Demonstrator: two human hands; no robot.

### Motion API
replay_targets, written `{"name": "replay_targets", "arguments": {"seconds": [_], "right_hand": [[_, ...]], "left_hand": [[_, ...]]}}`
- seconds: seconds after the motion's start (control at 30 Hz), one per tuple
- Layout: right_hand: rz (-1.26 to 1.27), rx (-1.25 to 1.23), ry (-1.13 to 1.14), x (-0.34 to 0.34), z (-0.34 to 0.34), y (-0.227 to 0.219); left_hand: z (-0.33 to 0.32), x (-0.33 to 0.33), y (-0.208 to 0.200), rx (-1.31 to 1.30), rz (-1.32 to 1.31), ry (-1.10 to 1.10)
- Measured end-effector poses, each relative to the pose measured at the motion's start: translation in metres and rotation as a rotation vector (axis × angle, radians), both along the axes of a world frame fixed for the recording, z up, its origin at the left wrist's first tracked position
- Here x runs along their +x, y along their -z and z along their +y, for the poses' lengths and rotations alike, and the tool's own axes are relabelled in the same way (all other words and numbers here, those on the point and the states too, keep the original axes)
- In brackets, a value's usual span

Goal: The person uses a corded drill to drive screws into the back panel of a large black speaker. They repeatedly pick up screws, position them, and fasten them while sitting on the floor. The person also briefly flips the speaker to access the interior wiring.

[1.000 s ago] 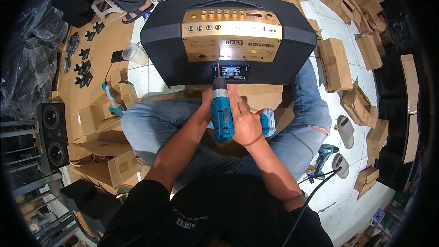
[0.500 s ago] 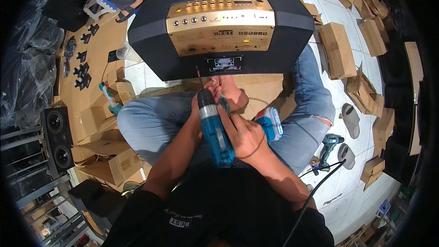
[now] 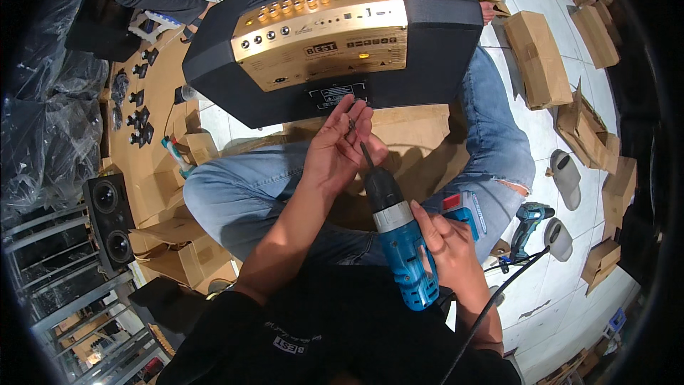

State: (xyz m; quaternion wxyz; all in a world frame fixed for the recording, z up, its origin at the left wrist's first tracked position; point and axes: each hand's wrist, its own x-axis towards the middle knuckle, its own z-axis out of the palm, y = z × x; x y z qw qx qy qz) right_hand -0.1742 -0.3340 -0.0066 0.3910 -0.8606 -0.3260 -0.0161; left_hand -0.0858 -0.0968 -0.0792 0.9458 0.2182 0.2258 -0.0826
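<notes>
My right hand (image 3: 450, 246) grips a blue cordless drill (image 3: 407, 257), its black chuck and long bit pointing away from me and up toward my left hand. A red-and-white battery pack shows at the end of its grip. My left hand (image 3: 339, 141) is turned palm up with curled fingers, pinching small dark pieces (image 3: 351, 125) that look like screws. The fingertips overlap the lower edge of a large black speaker box (image 3: 442, 50) in front of me. A gold control panel (image 3: 324, 36) with knobs and sockets covers the middle of its facing side.
Cardboard boxes (image 3: 536, 64) stand along the right. A second drill (image 3: 529, 228) and grey slippers (image 3: 566, 178) lie by my right knee. At left are a two-cone speaker (image 3: 110, 221), an open carton (image 3: 178, 249) and small black parts (image 3: 139, 117). A black cable (image 3: 491, 306) crosses my right forearm.
My left hand has moved forward from beside the drill's chuck, fingers toward the speaker box. The drill has shifted right and back toward me, its bit now tilting left. The view has turned slightly.
</notes>
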Motion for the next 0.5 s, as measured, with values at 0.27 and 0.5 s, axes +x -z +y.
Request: {"name": "replay_targets", "arguments": {"seconds": [0.27,0.5], "right_hand": [[0.033,0.074,0.008,0.004,-0.016,-0.001],[-0.045,0.104,0.055,0.002,-0.019,-0.004]], "left_hand": [[-0.009,0.005,-0.010,0.016,-0.129,-0.029],[-0.006,0.004,0.001,-0.011,0.003,0.007]]}}
